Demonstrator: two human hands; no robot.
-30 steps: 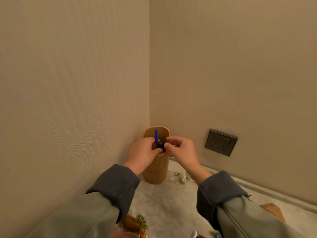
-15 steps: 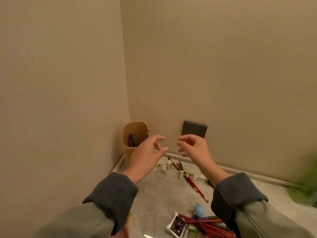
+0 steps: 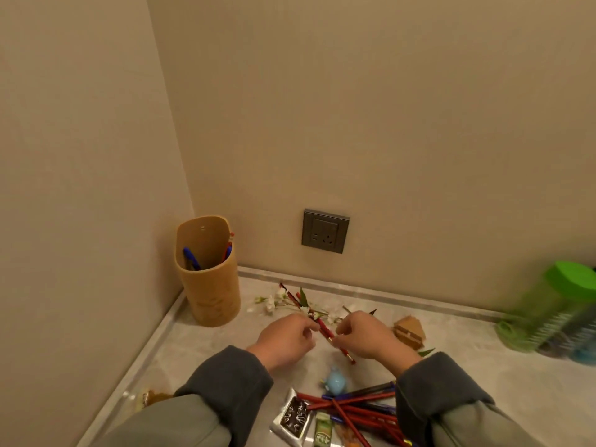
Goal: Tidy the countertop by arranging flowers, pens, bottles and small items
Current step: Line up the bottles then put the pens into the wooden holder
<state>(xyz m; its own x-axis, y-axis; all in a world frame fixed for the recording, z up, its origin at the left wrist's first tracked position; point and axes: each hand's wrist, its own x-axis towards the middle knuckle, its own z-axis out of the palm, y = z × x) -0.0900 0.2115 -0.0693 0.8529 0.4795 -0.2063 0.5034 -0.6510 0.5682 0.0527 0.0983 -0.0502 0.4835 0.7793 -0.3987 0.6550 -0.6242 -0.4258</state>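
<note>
**Countertop corner: both hands at the red pens**

Grey marbled countertop (image 3: 200,350) meets two beige walls.

1. The red pens (image 3: 323,330) lie on the countertop at centre view, crossing a white flower sprig (image 3: 274,301).
2. The left hand (image 3: 283,340) has thumb and fingers curled, with the tips pinching the red pens from the left.
3. The right hand (image 3: 367,341) is curled likewise and pinches the same pens slightly lower.
4. A small wooden house (image 3: 409,332) sits just beside the right hand.
5. A blue figurine (image 3: 335,380) lies between the wrists. Nearer the viewer are a pen pile (image 3: 358,406) and sachets (image 3: 295,414).
6. A tan pen holder (image 3: 213,295) stands upright in the corner and contains blue pens (image 3: 191,258).
7. A wall socket (image 3: 325,231) is mounted above the countertop.
8. A green-lidded bottle (image 3: 561,304) stands at far right, blurred.
</note>
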